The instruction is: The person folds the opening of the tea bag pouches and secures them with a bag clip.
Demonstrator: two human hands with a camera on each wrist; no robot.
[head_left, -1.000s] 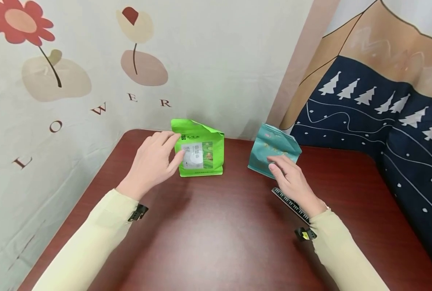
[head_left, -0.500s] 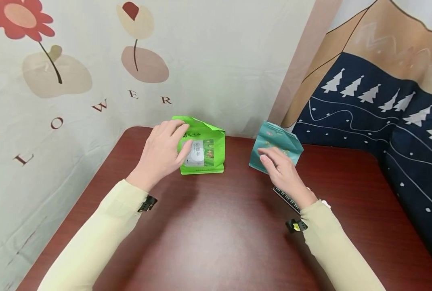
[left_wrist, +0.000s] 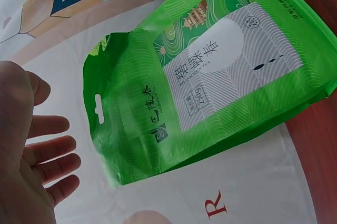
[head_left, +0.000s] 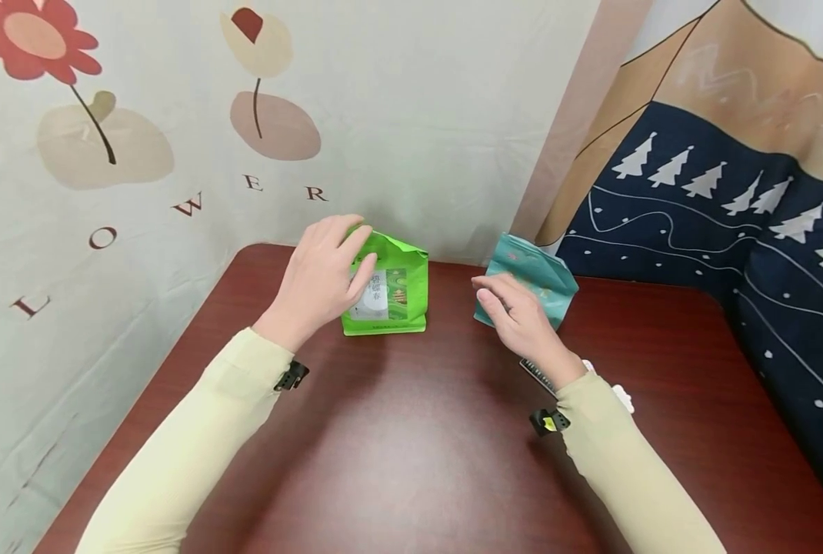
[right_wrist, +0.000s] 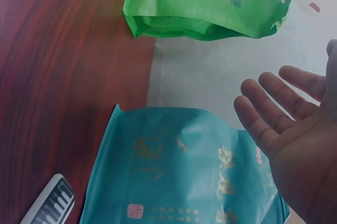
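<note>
A bright green tea bag (head_left: 414,281) with a pale label stands at the back of the table, its top pinched flat with a hang slot. My left hand (head_left: 320,269) is at its left side, fingers loosely bent; the left wrist view shows a gap between fingertips and the green bag (left_wrist: 142,92). A teal bag (head_left: 551,278) with gold characters stands to the right. My right hand (head_left: 522,319) hovers in front of it in the head view, partly hiding it. In the right wrist view, the right hand's relaxed fingers (right_wrist: 279,97) hold nothing, near the teal bag's top.
A long black-and-white strip (head_left: 538,374) lies on the dark red table (head_left: 411,431), partly hidden by my right wrist. Something white (head_left: 622,398) shows behind that wrist. A printed pale cloth (head_left: 425,115) and a navy tree-patterned cloth (head_left: 668,223) hang behind.
My left hand has moved right and up, covering more of the green bag's left side. My right hand has shifted left across the teal bag. Both bags stay in place.
</note>
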